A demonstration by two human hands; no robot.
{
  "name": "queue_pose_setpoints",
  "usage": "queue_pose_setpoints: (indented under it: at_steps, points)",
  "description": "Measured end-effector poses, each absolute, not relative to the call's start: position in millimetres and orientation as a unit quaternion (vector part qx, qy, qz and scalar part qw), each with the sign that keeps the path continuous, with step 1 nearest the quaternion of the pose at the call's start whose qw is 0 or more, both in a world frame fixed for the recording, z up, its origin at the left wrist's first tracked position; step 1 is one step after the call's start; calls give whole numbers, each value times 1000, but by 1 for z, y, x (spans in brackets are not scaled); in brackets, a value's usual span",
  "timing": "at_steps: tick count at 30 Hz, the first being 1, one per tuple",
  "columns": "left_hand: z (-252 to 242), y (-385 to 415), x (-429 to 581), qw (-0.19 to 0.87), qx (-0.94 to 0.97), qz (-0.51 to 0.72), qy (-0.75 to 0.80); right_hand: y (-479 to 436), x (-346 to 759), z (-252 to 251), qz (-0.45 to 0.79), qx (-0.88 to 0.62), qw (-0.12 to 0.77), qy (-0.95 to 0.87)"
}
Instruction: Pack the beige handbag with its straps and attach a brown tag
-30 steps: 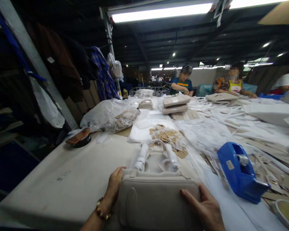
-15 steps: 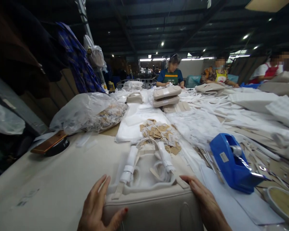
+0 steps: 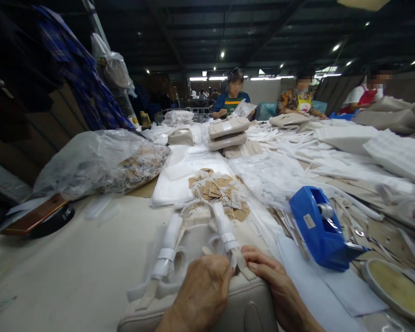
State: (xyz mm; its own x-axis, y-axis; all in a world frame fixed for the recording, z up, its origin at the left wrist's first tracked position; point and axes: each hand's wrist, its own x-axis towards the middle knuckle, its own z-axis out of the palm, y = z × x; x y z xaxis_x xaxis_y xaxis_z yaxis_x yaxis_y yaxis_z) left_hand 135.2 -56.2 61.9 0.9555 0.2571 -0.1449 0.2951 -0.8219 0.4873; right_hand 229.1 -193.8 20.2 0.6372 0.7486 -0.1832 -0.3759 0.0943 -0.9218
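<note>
A beige handbag (image 3: 244, 306) stands in front of me, its top open and white padding inside. White foam wrap (image 3: 228, 235) covers parts of its handles. Curled over the bag's top edge, my left hand (image 3: 205, 286) is closed, gripping it beside the base of the right handle. Its fingertips are mostly hidden behind the knuckles. My right hand (image 3: 271, 281) holds the bag's right top corner, thumb and fingers pinched close to the same handle base. Brown hang tags (image 3: 217, 189) with white strings lie in a pile just beyond the bag.
A blue tape dispenser (image 3: 323, 228) and a bowl of yellowish stuff (image 3: 397, 286) are on the right. To the left lie a brown-and-black block (image 3: 38, 216) and a clear plastic bag (image 3: 86, 161). Stacked beige bags (image 3: 228, 133) stand farther back; co-workers (image 3: 233, 94) sit across the table.
My left hand has moved from the bag's left side across to the right handle base. My right hand has shifted onto the same corner. The view has turned slightly right.
</note>
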Motion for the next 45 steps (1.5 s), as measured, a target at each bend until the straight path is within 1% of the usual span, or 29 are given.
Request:
queue_pose_setpoints:
  at_steps: [5, 12, 17, 19, 21, 26, 30, 33, 35, 39, 45]
  points:
    - [61, -52, 142, 303, 941, -67, 136, -192, 232, 15, 413, -516, 733, -162]
    - [58, -50, 150, 331, 933, -90, 106, -188, 236, 11, 416, -530, 720, -166]
    - [61, -49, 148, 360, 926, -78, 80, -189, 240, 26, 353, -608, 660, -265]
    - [61, -49, 148, 373, 922, -73, 68, -191, 245, 32, 382, -617, 629, -279]
    - [60, -49, 149, 376, 922, -72, 64, -194, 251, 35, 438, -593, 612, -286]
    - [56, -51, 150, 308, 943, -59, 114, -196, 268, 28, 534, -525, 589, -305]
    - [55, -53, 148, 281, 949, -48, 134, -192, 280, 23, 553, -538, 559, -303]
    - [54, -55, 147, 266, 953, -40, 139, -187, 282, 26, 539, -571, 531, -319]
    - [53, -56, 147, 262, 954, -36, 138, -184, 278, 29, 522, -584, 527, -329]
    - [49, -56, 148, 255, 957, -44, 129, -179, 266, 27, 457, -612, 556, -327]
    - [45, -56, 146, 199, 973, -42, 111, -182, 262, 12, 401, -612, 588, -345]
